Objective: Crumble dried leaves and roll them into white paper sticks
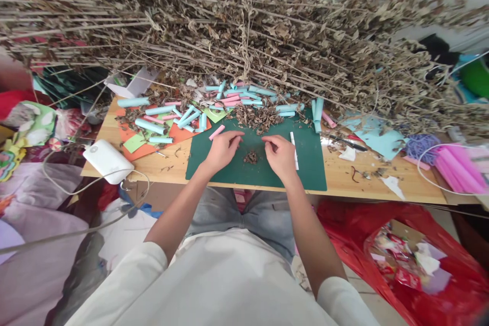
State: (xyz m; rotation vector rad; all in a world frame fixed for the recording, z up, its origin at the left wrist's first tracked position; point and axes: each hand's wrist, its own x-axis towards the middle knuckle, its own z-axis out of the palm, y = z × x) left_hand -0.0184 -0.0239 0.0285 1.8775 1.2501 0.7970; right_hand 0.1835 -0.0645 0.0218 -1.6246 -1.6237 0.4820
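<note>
Both hands are over a green mat [225,177] on a wooden table [401,186]. The left hand [223,152] has its fingers bent inward with the thumb near them; whether they grip anything cannot be determined. The right hand [280,155] has its fingers curled, thumb close to the forefinger; any item between them cannot be made out. A small pile of crumbled dry leaves [251,157] lies on the mat between the hands, apart from both. A larger leaf heap [257,119] lies at the mat's far edge. One pink paper roll [216,132] lies just beside the left hand; a white stick [294,146] lies just beside the right. Blue paper rolls [148,126] lie to the left. Dried stalks [229,25] span the far side.
</note>
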